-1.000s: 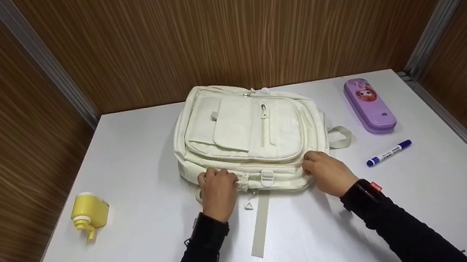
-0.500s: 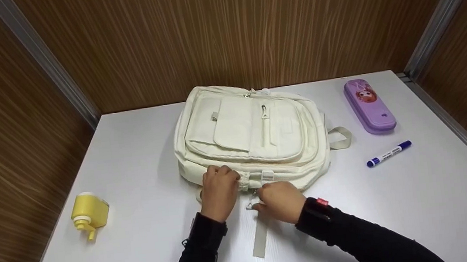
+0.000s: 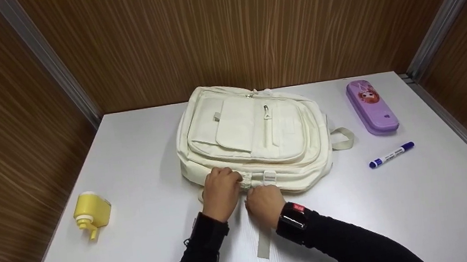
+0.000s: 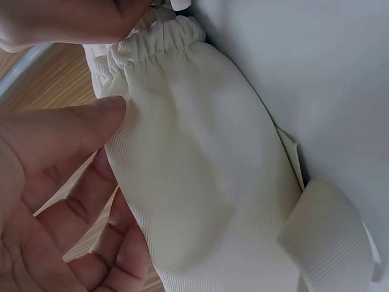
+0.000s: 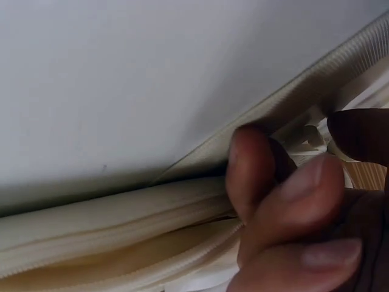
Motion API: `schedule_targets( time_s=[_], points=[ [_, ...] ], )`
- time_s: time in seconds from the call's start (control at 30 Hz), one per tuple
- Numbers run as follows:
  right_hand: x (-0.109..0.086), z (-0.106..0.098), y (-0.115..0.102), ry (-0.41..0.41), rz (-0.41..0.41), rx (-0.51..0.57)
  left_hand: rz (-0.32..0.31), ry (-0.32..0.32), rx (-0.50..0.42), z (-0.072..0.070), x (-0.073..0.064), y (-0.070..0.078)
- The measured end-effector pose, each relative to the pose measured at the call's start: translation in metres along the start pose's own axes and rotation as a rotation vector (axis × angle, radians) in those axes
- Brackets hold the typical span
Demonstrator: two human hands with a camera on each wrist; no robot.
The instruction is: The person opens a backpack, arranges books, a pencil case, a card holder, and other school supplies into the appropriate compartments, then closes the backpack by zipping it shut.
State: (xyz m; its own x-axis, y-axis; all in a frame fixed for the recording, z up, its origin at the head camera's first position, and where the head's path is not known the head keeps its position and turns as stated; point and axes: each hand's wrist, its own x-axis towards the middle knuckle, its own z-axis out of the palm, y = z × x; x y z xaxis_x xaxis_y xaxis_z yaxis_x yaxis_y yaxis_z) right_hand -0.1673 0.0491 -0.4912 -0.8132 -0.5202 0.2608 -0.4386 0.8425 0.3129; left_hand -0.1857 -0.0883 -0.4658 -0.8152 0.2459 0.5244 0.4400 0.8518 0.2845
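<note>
A cream backpack (image 3: 238,135) lies on its back on the white table, its side towards me. My left hand (image 3: 222,194) grips its side pocket (image 4: 182,146); in the left wrist view the thumb lies on the fabric, with the other fingers behind it. My right hand (image 3: 264,204) is at the near side of the bag, below the white buckle (image 3: 269,177), fingers curled at the zipper pull, which the hand mostly hides. Running along the bag in the right wrist view is a zipper (image 5: 121,234) with its two edges parted.
A yellow pencil sharpener with a crank (image 3: 92,210) stands at the left. On the right lie a purple pencil case (image 3: 372,107) and a blue-capped marker (image 3: 391,155). A loose strap (image 3: 263,244) trails towards me. Wood-grain panels (image 3: 222,31) enclose the table.
My right hand has left the backpack's right lower corner and moved left to the zipper pull near the buckle. My left hand keeps its grip on the side pocket.
</note>
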Motion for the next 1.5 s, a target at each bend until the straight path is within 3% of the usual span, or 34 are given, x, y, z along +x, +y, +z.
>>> schedule_targets(
  time_s=[0.2, 0.43, 0.6, 0.8, 1.17, 1.5],
  points=[
    [-0.002, 0.007, -0.008, 0.012, 0.022, -0.063, 0.017, 0.019, 0.018, -0.001, 0.000, 0.000],
    [0.000, 0.007, -0.012, -0.075, 0.029, -0.085, 0.010, 0.015, 0.021, 0.000, 0.000, 0.000],
    [0.003, 0.010, -0.011, -0.037, 0.028, -0.086, 0.014, 0.018, 0.026, 0.001, 0.000, 0.000],
    [0.005, 0.010, -0.009, -0.048, 0.045, -0.078, 0.020, 0.021, 0.027, 0.001, 0.000, 0.001],
    [-0.006, 0.004, 0.007, 0.060, 0.035, 0.068, 0.028, 0.037, 0.036, 0.002, 0.000, -0.002],
    [-0.023, -0.024, 0.049, -0.115, 0.000, 0.430, 0.024, 0.032, 0.030, 0.003, 0.001, -0.001]
  ],
)
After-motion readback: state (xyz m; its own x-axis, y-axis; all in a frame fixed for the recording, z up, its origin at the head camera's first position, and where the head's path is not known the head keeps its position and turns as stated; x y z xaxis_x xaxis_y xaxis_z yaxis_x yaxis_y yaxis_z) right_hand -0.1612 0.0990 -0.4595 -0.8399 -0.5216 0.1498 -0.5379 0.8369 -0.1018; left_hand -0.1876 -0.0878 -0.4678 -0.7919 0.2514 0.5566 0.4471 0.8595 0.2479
